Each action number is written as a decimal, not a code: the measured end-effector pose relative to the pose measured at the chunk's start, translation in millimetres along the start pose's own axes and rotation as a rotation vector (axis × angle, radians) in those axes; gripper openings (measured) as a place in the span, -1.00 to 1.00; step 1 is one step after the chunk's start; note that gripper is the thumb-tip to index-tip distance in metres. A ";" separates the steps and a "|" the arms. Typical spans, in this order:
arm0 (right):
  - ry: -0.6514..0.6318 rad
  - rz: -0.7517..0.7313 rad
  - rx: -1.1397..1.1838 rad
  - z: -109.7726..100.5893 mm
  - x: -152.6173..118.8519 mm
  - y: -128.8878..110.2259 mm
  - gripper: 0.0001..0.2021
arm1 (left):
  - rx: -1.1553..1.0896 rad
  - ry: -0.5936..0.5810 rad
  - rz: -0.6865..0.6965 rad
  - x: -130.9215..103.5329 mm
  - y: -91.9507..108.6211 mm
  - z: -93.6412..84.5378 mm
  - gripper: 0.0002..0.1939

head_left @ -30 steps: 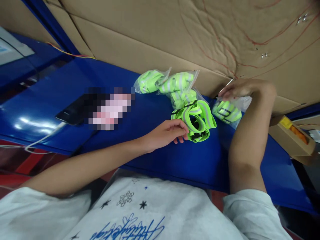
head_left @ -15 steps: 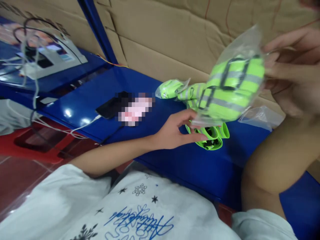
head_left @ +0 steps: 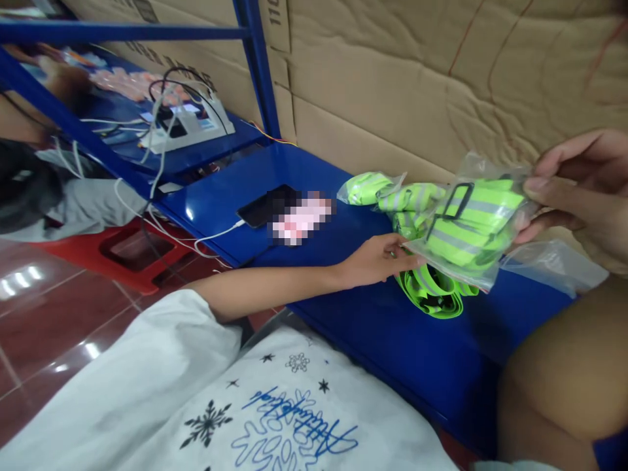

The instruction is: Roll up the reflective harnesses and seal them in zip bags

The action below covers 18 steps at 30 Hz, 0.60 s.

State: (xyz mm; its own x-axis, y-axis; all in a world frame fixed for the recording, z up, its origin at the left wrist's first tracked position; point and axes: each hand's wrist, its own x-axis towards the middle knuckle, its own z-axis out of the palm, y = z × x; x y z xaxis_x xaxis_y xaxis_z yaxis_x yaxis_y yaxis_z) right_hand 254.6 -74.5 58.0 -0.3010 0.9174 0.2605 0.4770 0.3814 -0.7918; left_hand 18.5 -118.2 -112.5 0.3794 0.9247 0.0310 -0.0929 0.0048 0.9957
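Between my two hands hangs a clear plastic bag (head_left: 471,226) holding a folded neon-green reflective strap with grey stripes and black buckles. My left hand (head_left: 375,258) pinches the bag's lower left corner between thumb and fingers. On the other side, my right hand (head_left: 579,190) grips the bag's right edge. Below the bag, a loose coil of green reflective strap (head_left: 434,294) lies on the blue table. Behind it, by the cardboard, sit several more bagged green straps (head_left: 370,188), partly covered by the held bag.
A black phone (head_left: 267,206) on a white cable lies left on the blue table (head_left: 392,353), beside a blurred-out pink item (head_left: 304,219). An empty clear bag (head_left: 559,265) lies at right. Beyond the blue frame are a power strip (head_left: 196,131) and another person's arm (head_left: 29,118).
The bag of strap has come down and tilted flatter, with both hands still on it. My view has shifted left, bringing in the other person's arm.
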 end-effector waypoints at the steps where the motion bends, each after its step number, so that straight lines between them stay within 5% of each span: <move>1: -0.011 -0.001 0.026 1.0 -0.6 -1.3 -0.65 | -0.048 -0.003 -0.005 0.5 1.0 0.0 -0.43; 7: 0.062 -0.048 -0.168 14.9 6.2 3.0 -0.71 | -0.299 -0.123 0.056 -1.2 6.7 0.6 -0.63; 13: -0.462 -0.230 -0.605 21.9 0.8 8.7 -0.59 | -0.397 -0.138 0.020 -2.6 6.7 -0.7 -0.64; 18: -0.501 -0.246 -0.705 25.2 -1.9 7.8 -0.61 | -0.421 -0.167 0.032 -5.9 11.1 -1.2 -0.62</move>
State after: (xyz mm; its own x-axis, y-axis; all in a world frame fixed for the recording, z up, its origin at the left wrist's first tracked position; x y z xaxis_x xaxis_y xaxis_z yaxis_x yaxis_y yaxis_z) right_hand 238.1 -76.1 37.4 -0.7077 0.7062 -0.0237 0.6979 0.6934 -0.1793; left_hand 14.1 -123.2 -101.8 0.5103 0.8531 0.1091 -0.4600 0.1636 0.8727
